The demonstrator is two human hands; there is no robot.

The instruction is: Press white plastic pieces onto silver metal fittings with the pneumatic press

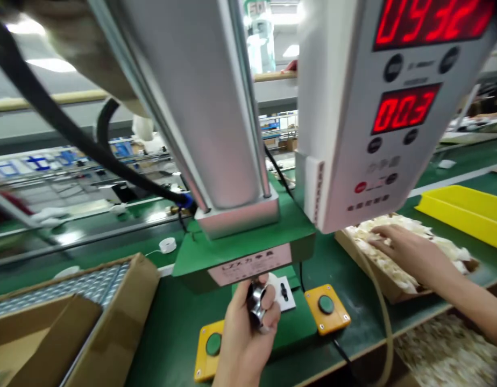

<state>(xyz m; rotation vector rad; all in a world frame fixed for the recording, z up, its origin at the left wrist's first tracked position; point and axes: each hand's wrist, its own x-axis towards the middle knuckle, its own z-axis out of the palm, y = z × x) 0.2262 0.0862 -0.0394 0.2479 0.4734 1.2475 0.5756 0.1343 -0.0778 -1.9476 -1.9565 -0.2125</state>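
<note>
My left hand (pixel 250 328) is wrapped round a shiny metal part (pixel 257 303), below the green head of the press (pixel 240 247). Just behind it lies a white plate with a black fitting (pixel 284 292) on the press base. Over on the right, my right hand (pixel 405 250) reaches into a cardboard box (pixel 363 269) of whitish, flake-like pieces (pixel 397 269). Its fingers touch the pieces; whether they hold one cannot be made out.
Two yellow button boxes (pixel 327 309) flank the press base. A control unit with red digits (pixel 353 118) hangs at the upper right. A yellow tray (pixel 466 212) stands far right, and cardboard boxes (pixel 111 328) stand left. A pale tube hangs near my right arm.
</note>
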